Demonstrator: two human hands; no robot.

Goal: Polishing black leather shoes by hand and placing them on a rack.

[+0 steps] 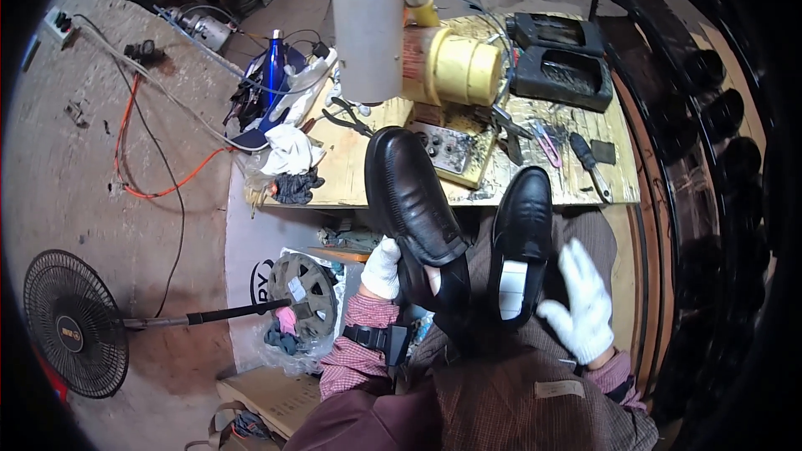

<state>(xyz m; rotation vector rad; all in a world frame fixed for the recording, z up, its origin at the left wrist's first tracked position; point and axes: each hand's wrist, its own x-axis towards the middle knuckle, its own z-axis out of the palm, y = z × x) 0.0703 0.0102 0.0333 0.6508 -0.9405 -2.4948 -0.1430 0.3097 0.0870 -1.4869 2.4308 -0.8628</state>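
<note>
Left hand (383,269): I gripped the left shoe (411,192) near its heel, on the left side.
Right hand (581,305): I had it open, thumb apart, just right of the right shoe (524,217); whether it touched, I couldn't tell.
Table (342,175): it stood beyond my hands, pliers (361,128) lying on its left.
Fan (77,323): it stood far left.

Gloved left hand (382,270) gripping black shoe (411,192), cluttered workbench (341,174) — fan (77,323)

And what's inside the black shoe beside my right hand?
Inside the black shoe, a white piece shows through the opening; the upper covers the toe's interior, so that's unseen.
</note>
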